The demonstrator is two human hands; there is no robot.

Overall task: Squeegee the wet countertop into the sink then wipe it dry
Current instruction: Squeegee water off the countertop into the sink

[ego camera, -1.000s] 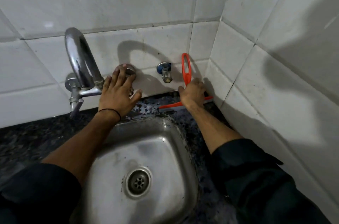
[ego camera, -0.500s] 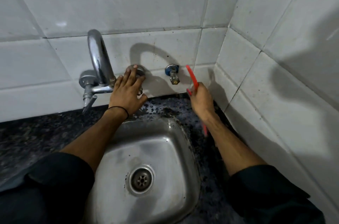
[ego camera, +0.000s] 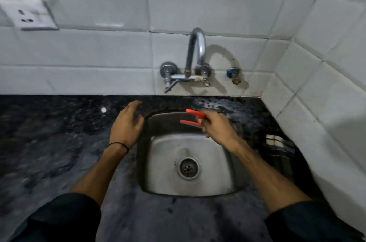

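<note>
Right hand point(ego camera: 215, 128), frame centre, fingers clamped on the red squeegee point(ego camera: 193, 118) above the sink point(ego camera: 233, 184). Left hand point(ego camera: 125, 124) spread wide, empty. Squeegee prob. light, stiff plastic w/ soft blade; grip by handle.

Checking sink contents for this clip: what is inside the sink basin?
The sink holds only its drain strainer and a wet sheen. The right hand, holding the red squeegee, covers part of the back wall.

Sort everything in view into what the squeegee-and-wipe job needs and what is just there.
Needed:
red plastic squeegee, held in the right hand over the basin
dark speckled stone countertop
stainless steel sink
left hand, empty

Just there:
chrome wall tap
small blue-collared valve
white wall socket
</note>
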